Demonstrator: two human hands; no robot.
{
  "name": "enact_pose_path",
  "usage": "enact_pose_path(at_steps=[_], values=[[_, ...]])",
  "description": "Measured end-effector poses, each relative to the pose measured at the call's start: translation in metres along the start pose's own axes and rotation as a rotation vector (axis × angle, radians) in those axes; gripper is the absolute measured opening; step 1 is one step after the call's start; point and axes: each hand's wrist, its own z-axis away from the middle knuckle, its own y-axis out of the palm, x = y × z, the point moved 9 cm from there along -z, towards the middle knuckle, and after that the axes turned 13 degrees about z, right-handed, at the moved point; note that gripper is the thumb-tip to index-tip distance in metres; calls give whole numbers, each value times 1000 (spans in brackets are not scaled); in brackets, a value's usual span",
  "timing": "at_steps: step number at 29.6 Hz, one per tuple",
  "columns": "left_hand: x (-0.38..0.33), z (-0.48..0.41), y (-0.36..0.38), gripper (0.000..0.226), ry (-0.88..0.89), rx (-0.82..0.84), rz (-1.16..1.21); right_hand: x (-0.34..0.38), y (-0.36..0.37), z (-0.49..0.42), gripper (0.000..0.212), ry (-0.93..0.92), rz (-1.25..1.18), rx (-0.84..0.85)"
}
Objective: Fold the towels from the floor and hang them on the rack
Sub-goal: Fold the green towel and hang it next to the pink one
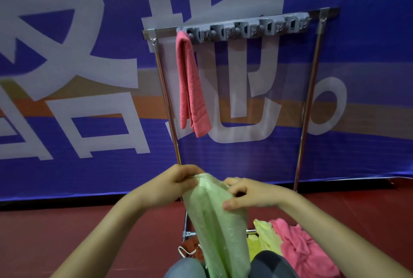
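In front of the rack (152,35), low down near its left leg, both hands hold up a green towel (214,221) that hangs in a long drape toward the person's knees. The left hand (176,182) pinches the towel's top corner between thumb and curled fingers. The right hand (250,195) grips the upper edge just beside it, fingers bent and thumb pressed flat on the cloth. A folded pink towel (190,85) is draped over the rack's top bar at its left end, next to a grey strip of hooks (245,29) (all bare). On the red floor (67,221) by the rack's base, right of the green towel, lie a yellow towel (267,235) and a crumpled pink towel (301,246), touching. Behind the rack stands a blue banner (67,76).
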Motion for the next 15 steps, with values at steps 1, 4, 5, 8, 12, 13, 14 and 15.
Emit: enact_pose_path(at_steps=[1, 4, 5, 8, 12, 13, 14, 15], values=[[2, 0, -4, 22, -5, -13, -26, -6, 1, 2, 33, 17, 20, 13], [14, 3, -8, 23, -49, -35, -97, -26, -8, 14, 23, 85, 43, -15], [19, 3, -6, 23, -64, -36, -129, -28, -16, 16, 26, 90, 60, -53], [31, 3, 4, 24, -85, -59, -190, -25, -44, 23, 18, 79, 150, -170], [28, 1, 8, 24, -26, -118, -156, -17, -70, 33, 14, 60, 237, -231], [26, 1, 9, 23, -7, -124, -154, -16, -75, 36, 15, 53, 239, -246], [24, 0, 10, 24, 10, -127, -149, -16, -78, 39, 17, 56, 246, -256], [22, -1, 10, 24, 21, -127, -147, -15, -80, 41, 17, 58, 250, -266]])
